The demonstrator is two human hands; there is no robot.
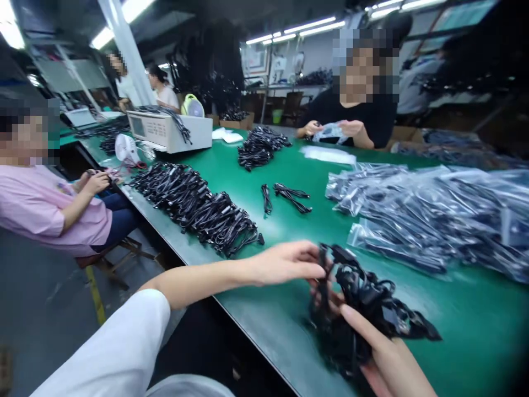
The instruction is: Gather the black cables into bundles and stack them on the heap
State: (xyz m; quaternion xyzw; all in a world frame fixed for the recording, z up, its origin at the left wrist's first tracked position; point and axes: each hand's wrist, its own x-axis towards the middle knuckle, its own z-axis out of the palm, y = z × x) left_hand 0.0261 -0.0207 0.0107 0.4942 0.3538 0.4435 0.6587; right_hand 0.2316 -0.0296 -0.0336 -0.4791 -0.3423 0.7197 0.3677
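A thick bunch of black cables (363, 298) is held over the near side of the green table (273, 325). My right hand (384, 347) is wrapped round the bunch from below, thumb on top. At the bunch's left end, my left hand (291, 262) pinches a bundled black cable (323, 270) between thumb and fingers. Parts of both hands are hidden behind the cables, and the lower part of the bunch is blurred. Beyond my left forearm lies a long row of bundled black cables (194, 204). Two separate dark cable bundles (291, 196) rest mid-table.
Clear plastic bags with cables (433, 209) are heaped at the right. A cable pile (260, 146) and white instrument box (173, 132) stand farther back, near a small fan (126, 149). One co-worker (355, 105) sits opposite, another (53, 204) at the left.
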